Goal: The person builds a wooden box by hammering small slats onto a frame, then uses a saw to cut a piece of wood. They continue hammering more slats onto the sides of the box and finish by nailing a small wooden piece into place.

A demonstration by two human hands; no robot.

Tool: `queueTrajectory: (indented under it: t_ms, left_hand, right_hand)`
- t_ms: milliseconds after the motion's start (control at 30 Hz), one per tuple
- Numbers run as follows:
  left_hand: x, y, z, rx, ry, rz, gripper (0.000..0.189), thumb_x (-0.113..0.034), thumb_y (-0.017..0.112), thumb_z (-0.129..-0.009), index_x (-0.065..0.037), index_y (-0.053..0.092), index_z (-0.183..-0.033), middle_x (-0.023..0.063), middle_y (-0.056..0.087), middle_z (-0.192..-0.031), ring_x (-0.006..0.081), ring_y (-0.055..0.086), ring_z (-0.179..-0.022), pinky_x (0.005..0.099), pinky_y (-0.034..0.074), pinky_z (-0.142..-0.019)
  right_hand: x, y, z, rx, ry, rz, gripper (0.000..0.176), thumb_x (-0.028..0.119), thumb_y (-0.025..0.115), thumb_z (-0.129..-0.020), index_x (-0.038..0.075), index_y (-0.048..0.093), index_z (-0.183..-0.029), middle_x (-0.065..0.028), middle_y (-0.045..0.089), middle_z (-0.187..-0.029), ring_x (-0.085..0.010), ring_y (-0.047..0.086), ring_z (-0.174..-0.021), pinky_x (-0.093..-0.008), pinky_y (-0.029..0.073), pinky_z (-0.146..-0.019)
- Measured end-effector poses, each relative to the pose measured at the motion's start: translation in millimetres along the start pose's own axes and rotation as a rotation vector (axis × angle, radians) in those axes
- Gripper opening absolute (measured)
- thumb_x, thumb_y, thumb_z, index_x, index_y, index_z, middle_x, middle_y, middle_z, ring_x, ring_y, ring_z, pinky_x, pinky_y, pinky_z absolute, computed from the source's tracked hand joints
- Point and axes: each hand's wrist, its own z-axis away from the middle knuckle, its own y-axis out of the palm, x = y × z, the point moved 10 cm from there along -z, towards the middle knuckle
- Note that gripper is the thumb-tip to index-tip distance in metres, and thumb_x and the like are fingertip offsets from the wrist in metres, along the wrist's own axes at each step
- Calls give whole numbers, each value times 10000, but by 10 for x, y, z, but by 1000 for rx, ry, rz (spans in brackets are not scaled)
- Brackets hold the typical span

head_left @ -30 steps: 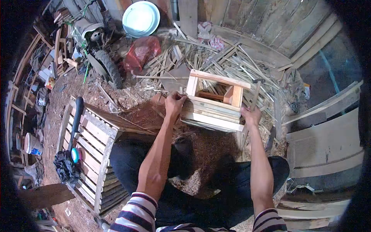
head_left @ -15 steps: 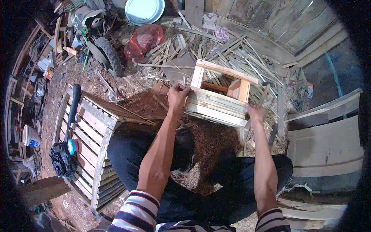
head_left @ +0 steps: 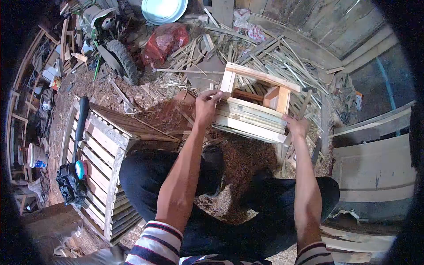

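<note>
In front of my knees is a small slatted wooden box (head_left: 252, 115) of pale boards, with an open gap in its upper side. My left hand (head_left: 206, 108) pinches its left corner, the fingers bent over the edge. At the right end, my right hand (head_left: 297, 127) grips the box with the thumb on the near board. The slatted face tilts toward me, and I can see inner boards through the gap. Beneath the box, what supports it is hidden.
To the left stands a slatted wooden crate (head_left: 98, 152) bearing a dark-handled tool (head_left: 82, 119), a black plastic bag (head_left: 70, 184) and a small round blue-and-pink container (head_left: 81, 169). Beyond lie scattered wood strips (head_left: 282, 66), a red bag (head_left: 165, 43), a white basin (head_left: 164, 9) and a motorbike wheel (head_left: 122, 61).
Both hands and the box have shifted slightly to the right. The fingers of my left hand now reach a little higher over the corner of the box.
</note>
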Motion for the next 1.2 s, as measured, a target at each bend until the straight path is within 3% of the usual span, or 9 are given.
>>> queueTrajectory:
  t_ms: [167,367,600,667,767,833,900,1133,1200]
  left_hand:
    - [96,77,-1,43,-63,-42,218,-180,710,-824,5,706,-940,75,663,-949,149,597,-888,272,455,-809]
    - [-52,108,-17,26,155,-272,149,-198,708,-805,-77,745,-884,76,647,-846,187,594,-822,309,455,-760]
    - [2,91,9,-65,191,-317,134,-155,681,-828,-69,742,-911,75,655,-842,182,589,-789,310,456,-736]
    - [431,233,17,98,-243,260,158,-139,654,-861,-30,724,-951,71,677,-882,158,599,-792,289,468,-747]
    - [518,271,42,143,-351,350,230,-158,616,-901,12,673,-1045,75,667,-1033,163,613,-929,283,477,-836]
    - [563,277,26,132,-365,376,211,-143,625,-891,-1,682,-1037,77,668,-1029,159,611,-929,281,477,-833]
    - [527,222,0,78,-292,340,201,-149,664,-866,0,704,-995,68,688,-940,143,614,-850,267,477,-786]
    - [307,114,-22,17,-22,65,166,-168,715,-819,-49,737,-932,75,655,-908,147,580,-828,277,453,-762]
    - [254,113,-13,23,-7,-69,172,-167,696,-839,-41,729,-950,78,636,-969,160,588,-916,280,451,-834]
  right_hand:
    - [-88,-39,-86,-24,-30,-31,422,73,850,-614,18,520,-871,-65,576,-806,-167,545,-677,-302,450,-608]
    - [21,-18,-1,-1,1,2,417,86,857,-612,18,529,-859,-65,580,-786,-157,539,-666,-289,443,-613]
    - [53,-13,40,30,62,137,433,89,826,-676,13,478,-923,-83,574,-870,-199,605,-746,-315,517,-660]
    - [36,-53,21,-16,36,117,425,95,844,-647,12,507,-892,-78,580,-826,-182,580,-710,-314,484,-618]
    - [55,-56,52,-32,23,63,421,99,861,-620,14,534,-871,-76,585,-788,-169,560,-677,-315,456,-572]
    - [72,-55,61,-8,38,32,425,98,861,-623,16,532,-880,-78,584,-796,-172,564,-680,-317,461,-567]
    - [62,-11,39,62,47,69,485,125,840,-665,-24,502,-980,-107,577,-909,-220,621,-807,-335,528,-703]
    - [152,8,123,47,55,72,459,120,831,-683,-32,495,-956,-109,572,-918,-242,628,-834,-349,535,-717]
    - [117,-18,100,7,53,72,421,114,821,-694,-24,498,-926,-113,580,-914,-245,631,-836,-357,535,-731]
